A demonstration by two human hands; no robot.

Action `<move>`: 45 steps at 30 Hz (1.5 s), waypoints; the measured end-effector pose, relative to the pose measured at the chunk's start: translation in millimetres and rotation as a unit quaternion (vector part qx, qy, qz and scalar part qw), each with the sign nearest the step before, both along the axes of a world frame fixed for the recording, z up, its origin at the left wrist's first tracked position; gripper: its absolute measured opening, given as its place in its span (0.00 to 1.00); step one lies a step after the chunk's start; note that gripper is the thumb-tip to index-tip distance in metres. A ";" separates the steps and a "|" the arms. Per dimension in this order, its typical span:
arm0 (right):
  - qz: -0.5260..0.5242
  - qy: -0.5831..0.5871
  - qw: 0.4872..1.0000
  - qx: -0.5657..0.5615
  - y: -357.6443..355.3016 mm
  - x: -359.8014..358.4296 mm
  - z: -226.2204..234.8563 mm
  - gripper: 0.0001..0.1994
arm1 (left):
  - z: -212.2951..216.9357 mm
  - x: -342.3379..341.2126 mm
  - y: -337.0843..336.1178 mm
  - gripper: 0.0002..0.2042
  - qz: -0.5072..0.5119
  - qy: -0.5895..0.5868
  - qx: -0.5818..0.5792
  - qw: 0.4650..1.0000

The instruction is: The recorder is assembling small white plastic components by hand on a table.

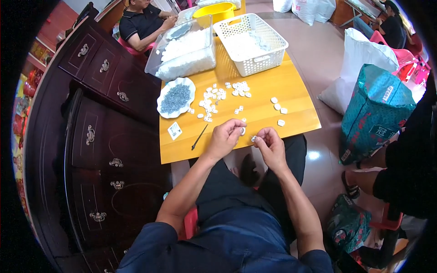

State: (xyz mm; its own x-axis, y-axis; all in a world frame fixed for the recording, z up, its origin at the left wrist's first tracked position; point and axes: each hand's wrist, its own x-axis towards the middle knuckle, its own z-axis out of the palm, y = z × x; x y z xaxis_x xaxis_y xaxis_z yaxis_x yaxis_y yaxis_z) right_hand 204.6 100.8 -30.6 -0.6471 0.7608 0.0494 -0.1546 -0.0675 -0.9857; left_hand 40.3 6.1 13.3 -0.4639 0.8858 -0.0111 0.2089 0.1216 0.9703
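Note:
At the near edge of a yellow wooden table (298, 91), my left hand (224, 139) pinches a small round white plastic piece (243, 131) between thumb and fingers. Just to its right, my right hand (273, 148) has its fingertips closed on another small white piece (254, 138), which looks two-lobed. The two pieces are close but apart. Beyond my hands lies a loose cluster of white plastic pieces (211, 96), with several more, such as one white piece (281, 123), off to the right. A thin black stick-like tool (200, 136) rests left of my left hand.
A scalloped white plate (161, 103) holds many small grey-blue bits. Behind it stand a clear bin (207, 61) and a white basket (261, 65), both with white pieces. A dark cabinet (114, 136) borders the left; a teal bag (371, 113) stands right. A person (139, 25) sits opposite.

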 end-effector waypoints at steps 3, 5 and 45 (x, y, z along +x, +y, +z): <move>0.001 -0.012 1.000 0.006 0.1 0.9 -0.2 0.06 | 0.2 0.6 -3.7 0.10 -0.007 -0.015 -0.010 1.000; 0.010 -0.011 1.000 0.007 -0.3 1.4 0.0 0.06 | 0.6 0.9 -5.6 0.10 -0.014 -0.021 -0.010 1.000; 0.012 -0.005 1.000 0.001 1.3 3.9 -1.5 0.07 | 12.3 12.7 0.6 0.07 -0.052 0.110 0.010 0.993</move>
